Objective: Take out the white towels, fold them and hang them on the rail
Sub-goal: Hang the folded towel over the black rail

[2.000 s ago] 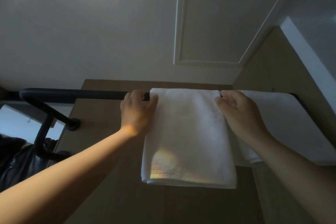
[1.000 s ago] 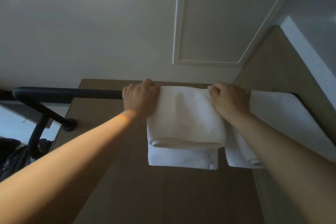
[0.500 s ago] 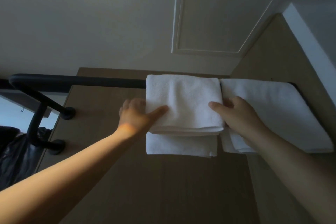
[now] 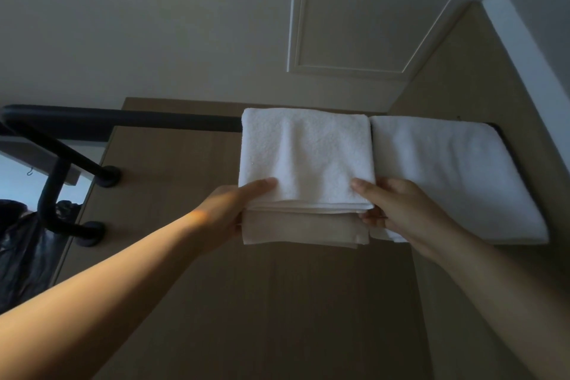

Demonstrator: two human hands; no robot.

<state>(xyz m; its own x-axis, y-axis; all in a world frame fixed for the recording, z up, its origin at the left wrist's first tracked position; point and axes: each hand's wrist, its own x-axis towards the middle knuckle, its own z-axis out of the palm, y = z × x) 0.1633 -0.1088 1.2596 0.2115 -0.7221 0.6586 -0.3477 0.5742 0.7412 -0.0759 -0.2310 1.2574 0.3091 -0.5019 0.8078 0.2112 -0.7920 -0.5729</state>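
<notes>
Gripping towel [image 4: 305, 157] btm corners w/ left hand [image 4: 226, 214], right hand [image 4: 401, 210], rail [image 4: 138, 122] exposed leftward

Two towels [image 4: 305, 157] [image 4: 447, 173] plain white; rail [image 4: 138, 123] black; wall panel [image 4: 185, 182] tan.

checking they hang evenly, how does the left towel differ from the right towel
The left towel is pinched at its front hem by the left hand and right hand; the right towel hangs ungripped. The left towel shows a shorter front flap over a longer back one; the right towel shows one broad face. Both are white, folded over the dark rail.
</notes>
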